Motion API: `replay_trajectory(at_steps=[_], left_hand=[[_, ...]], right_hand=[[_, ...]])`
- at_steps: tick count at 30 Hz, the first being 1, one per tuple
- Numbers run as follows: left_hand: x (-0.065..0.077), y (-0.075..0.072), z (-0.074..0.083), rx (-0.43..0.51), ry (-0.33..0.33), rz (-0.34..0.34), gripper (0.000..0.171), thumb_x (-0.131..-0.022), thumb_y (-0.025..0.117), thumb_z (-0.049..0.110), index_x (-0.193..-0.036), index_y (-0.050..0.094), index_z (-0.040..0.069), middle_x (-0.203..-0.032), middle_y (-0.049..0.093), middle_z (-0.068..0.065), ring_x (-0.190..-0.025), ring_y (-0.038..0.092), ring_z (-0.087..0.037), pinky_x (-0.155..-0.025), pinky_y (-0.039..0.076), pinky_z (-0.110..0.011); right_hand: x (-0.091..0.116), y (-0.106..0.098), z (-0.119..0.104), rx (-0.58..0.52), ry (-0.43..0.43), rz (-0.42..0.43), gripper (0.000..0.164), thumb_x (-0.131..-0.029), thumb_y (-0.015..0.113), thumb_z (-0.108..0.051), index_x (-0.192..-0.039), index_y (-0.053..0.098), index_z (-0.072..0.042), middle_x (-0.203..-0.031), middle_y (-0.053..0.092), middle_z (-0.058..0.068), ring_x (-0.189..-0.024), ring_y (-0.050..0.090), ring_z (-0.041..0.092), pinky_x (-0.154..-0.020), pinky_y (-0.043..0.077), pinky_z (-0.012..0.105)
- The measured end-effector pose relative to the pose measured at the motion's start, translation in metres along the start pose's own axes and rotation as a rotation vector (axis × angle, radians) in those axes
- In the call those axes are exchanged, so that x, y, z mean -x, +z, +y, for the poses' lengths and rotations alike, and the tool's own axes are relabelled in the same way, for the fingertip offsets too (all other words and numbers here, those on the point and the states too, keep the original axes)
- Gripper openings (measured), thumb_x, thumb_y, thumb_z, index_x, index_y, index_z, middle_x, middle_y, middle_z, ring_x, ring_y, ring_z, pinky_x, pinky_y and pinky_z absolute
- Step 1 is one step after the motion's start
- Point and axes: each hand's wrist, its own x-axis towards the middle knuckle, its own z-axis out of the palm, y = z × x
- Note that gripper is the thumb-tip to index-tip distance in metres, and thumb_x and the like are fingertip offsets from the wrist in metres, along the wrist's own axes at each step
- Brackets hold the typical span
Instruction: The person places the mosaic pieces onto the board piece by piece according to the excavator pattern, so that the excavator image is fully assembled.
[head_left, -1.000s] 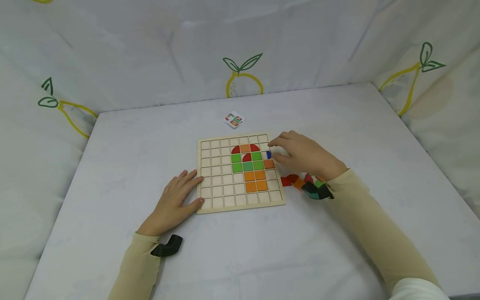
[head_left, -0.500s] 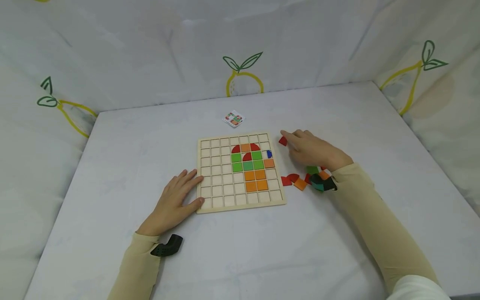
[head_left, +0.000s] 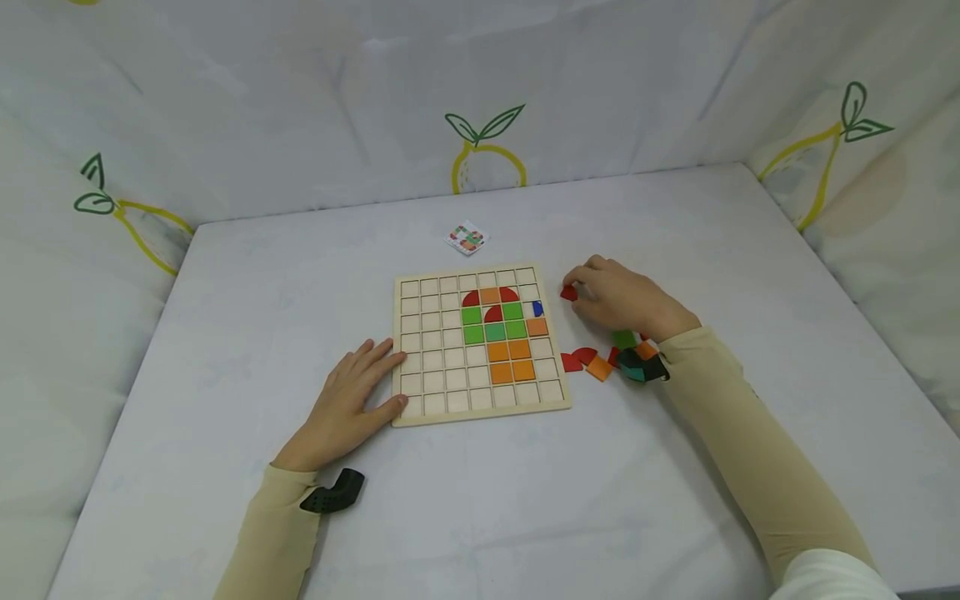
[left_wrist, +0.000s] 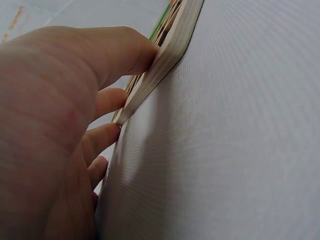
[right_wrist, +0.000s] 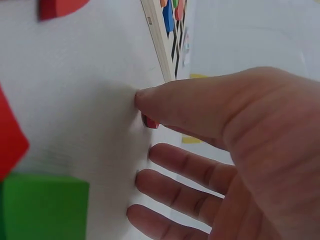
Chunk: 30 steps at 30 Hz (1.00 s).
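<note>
Right hand [head_left: 630, 300] low, right of centre – thumb and forefinger pinching red piece [head_left: 569, 294]; strip of worktop [head_left: 480, 508] between it and board [head_left: 433, 361]. Left hand [head_left: 341, 408], fingers spread – tips on board's left edge.

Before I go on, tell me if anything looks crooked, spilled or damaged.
Nothing looks spilled or damaged. Only the loose pieces look untidy: they lie at mixed angles right of the board, and a red piece is apart from them, at the right hand.
</note>
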Motion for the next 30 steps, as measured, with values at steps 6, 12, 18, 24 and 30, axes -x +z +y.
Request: replay_trajectory(at_steps=[6, 12, 18, 24, 30], left_hand=[[0.001, 0.001, -0.002, -0.001, 0.002, 0.004, 0.061, -0.098, 0.064, 0.034, -0.153, 0.045, 0.019, -0.168, 0.029, -0.008, -0.158, 0.014, -0.035, -0.127, 0.007, -0.059], [0.001, 0.001, -0.001, -0.009, 0.003, 0.011, 0.06, -0.098, 0.065, 0.032, -0.153, 0.045, 0.018, -0.167, 0.03, -0.009, -0.158, 0.015, -0.036, -0.127, 0.008, -0.059], [0.001, 0.001, -0.001, -0.011, 0.004, 0.011, 0.06, -0.098, 0.064, 0.033, -0.153, 0.045, 0.018, -0.167, 0.03, -0.009, -0.158, 0.015, -0.036, -0.127, 0.008, -0.059], [0.0, 0.001, -0.001, -0.014, 0.005, 0.006, 0.061, -0.098, 0.064, 0.033, -0.153, 0.045, 0.018, -0.167, 0.029, -0.009, -0.158, 0.014, -0.036, -0.127, 0.008, -0.059], [-0.001, 0.002, -0.002, -0.039, 0.01, 0.006, 0.062, -0.097, 0.066, 0.03, -0.153, 0.044, 0.017, -0.167, 0.03, -0.01, -0.158, 0.015, -0.036, -0.127, 0.009, -0.059]], right_hand=[[-0.002, 0.001, -0.001, -0.03, 0.024, -0.015, 0.042, -0.098, 0.064, -0.018, -0.138, 0.061, -0.007, -0.125, 0.058, 0.014, -0.102, 0.056, 0.027, -0.087, 0.057, 0.041], [-0.002, 0.002, -0.001, -0.067, 0.017, -0.034, 0.034, -0.097, 0.063, -0.014, -0.131, 0.065, -0.009, -0.115, 0.06, 0.01, -0.097, 0.055, 0.026, -0.082, 0.053, 0.037], [-0.001, 0.002, -0.004, -0.075, -0.015, -0.052, 0.032, -0.097, 0.064, -0.015, -0.128, 0.067, -0.009, -0.11, 0.063, 0.008, -0.095, 0.056, 0.024, -0.083, 0.054, 0.038], [0.005, -0.001, -0.016, -0.098, -0.051, -0.077, 0.032, -0.096, 0.066, -0.02, -0.127, 0.067, -0.012, -0.112, 0.065, 0.005, -0.098, 0.056, 0.024, -0.084, 0.054, 0.037], [0.011, -0.002, -0.033, -0.161, -0.06, -0.184, 0.037, -0.095, 0.068, -0.024, -0.131, 0.064, -0.016, -0.109, 0.061, 0.004, -0.091, 0.06, 0.022, -0.07, 0.056, 0.031]])
